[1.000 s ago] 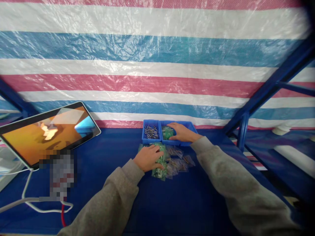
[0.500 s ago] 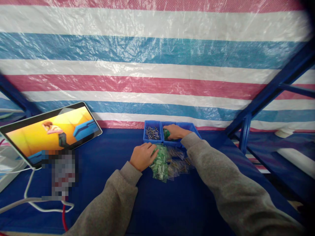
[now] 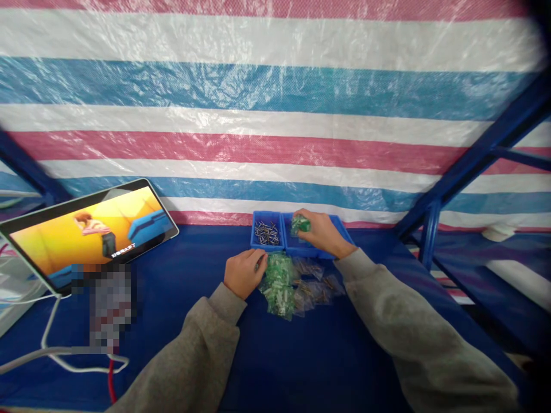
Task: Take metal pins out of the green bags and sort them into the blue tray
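My right hand (image 3: 323, 230) is closed on a small clear bag of green pieces (image 3: 300, 225), held over the blue bins (image 3: 310, 252). The left bin holds loose metal screws or pins (image 3: 266, 232). My left hand (image 3: 243, 273) is at the left edge of a pile of green-filled clear bags (image 3: 279, 281), its fingers pinched together. Something small and greyish shows at those fingertips, too small to name. Right of the pile lie several clear bags of brownish metal pieces (image 3: 317, 290).
A tablet (image 3: 92, 235) playing a video leans at the left, with white cables (image 3: 49, 330) and a blurred patch in front of it. Blue metal posts (image 3: 469, 155) stand at the right. A striped plastic sheet (image 3: 241, 143) hangs behind the blue table (image 3: 275, 367).
My right hand has moved right and lifted the green bag, which shows more now. My left hand has shifted slightly left off the green pile, its fingers drawn together.
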Action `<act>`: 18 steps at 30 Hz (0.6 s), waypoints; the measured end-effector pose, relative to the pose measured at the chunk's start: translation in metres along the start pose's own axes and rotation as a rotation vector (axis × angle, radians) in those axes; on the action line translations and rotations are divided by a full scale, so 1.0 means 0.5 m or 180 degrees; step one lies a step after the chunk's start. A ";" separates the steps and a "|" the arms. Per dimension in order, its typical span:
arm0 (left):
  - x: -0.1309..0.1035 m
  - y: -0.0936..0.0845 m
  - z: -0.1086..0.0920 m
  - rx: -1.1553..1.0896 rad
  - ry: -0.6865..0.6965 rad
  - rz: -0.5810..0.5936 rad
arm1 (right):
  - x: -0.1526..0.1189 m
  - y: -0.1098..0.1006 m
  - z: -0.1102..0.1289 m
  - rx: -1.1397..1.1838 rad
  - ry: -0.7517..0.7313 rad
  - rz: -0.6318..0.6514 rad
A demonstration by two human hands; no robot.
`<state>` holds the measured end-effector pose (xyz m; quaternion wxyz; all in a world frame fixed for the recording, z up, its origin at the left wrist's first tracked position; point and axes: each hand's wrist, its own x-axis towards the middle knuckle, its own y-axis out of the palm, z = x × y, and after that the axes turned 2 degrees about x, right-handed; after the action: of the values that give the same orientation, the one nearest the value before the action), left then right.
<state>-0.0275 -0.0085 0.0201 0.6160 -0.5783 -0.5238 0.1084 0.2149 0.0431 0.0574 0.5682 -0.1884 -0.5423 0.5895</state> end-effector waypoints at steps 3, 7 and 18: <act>0.000 -0.003 0.001 -0.0301 -0.0234 -0.0403 | -0.051 -0.019 0.043 0.0554 -0.0307 0.0096; 0.000 -0.005 0.000 -0.0550 -0.0357 -0.0657 | -0.121 0.008 0.072 0.0665 -0.0610 0.0670; -0.003 -0.008 -0.007 -0.0735 0.0409 -0.0438 | -0.158 0.009 0.045 -0.0590 -0.0488 0.0158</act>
<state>-0.0271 -0.0129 0.0233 0.5837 -0.6137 -0.5306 -0.0323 0.2162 -0.0348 0.0302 0.4905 -0.2078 -0.6315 0.5634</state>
